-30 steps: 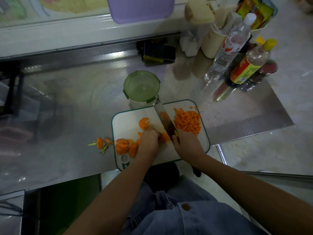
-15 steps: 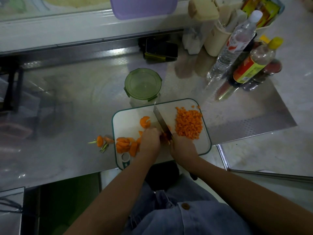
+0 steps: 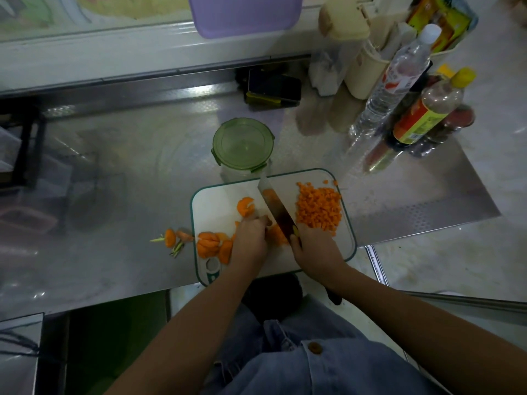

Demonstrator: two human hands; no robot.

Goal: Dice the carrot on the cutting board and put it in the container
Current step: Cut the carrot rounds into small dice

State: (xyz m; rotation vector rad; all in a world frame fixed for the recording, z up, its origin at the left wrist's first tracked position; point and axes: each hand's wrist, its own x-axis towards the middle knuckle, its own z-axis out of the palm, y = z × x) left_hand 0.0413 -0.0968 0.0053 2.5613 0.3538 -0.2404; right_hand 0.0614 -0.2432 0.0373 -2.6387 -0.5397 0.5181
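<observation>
A white plastic cutting board with a green rim is seen at the near edge of a stainless-steel counter, where a carrot is being diced by a person in a blue denim garment. A broad-bladed kitchen knife is gripped by the right hand, the fingers wrapped around the handle, whose dark end shows behind the wrist. The blade is angled across the middle of the board, its tip pointing toward the far edge; whether the cutting edge is touching the board cannot be made out from this angle. An orange carrot chunk is pinned just left of the blade by the left hand, fingers curled down onto it. A heap of small orange carrot cubes is piled on the right half of the board. Thick carrot slices are gathered at the board's left edge, and a half-round carrot piece lies apart, further back. Trimmed carrot ends with green stalks are left on the counter just beside the board. The round clear container with a green clip-on lid is placed just behind the board, lid on. A clear plastic water bottle is seen at the far right.
</observation>
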